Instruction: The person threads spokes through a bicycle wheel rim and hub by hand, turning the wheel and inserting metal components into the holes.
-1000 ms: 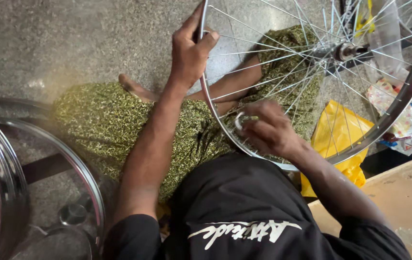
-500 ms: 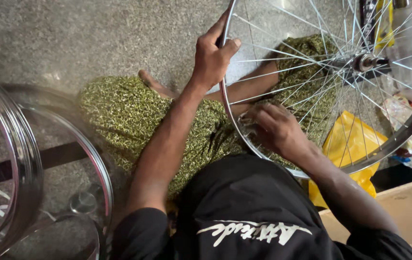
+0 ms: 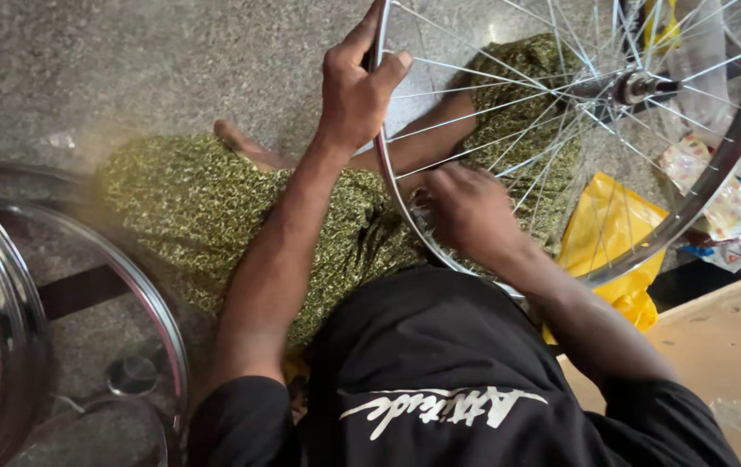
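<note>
A spoked bicycle wheel [image 3: 716,173] stands tilted over my lap, its hub [image 3: 634,86] at the upper right. My left hand [image 3: 357,82] grips the rim's left edge near the top. My right hand [image 3: 465,212] rests lower on the same rim where the spokes meet it, fingers curled tight. The small round metal tool seen in it a second ago is now hidden under those fingers. I sit cross-legged in a green patterned cloth [image 3: 189,225] and a black shirt.
Chrome bare rims [image 3: 7,320] lie stacked at the left, with a small round metal cap [image 3: 132,376] inside them. A yellow plastic bag [image 3: 612,233] lies under the wheel. Coloured packets [image 3: 716,199] and a wooden board [image 3: 734,346] sit at the right.
My right hand has closed over the round metal tool and pressed in against the rim. My left hand keeps its grip on the rim. The view has shifted slightly.
</note>
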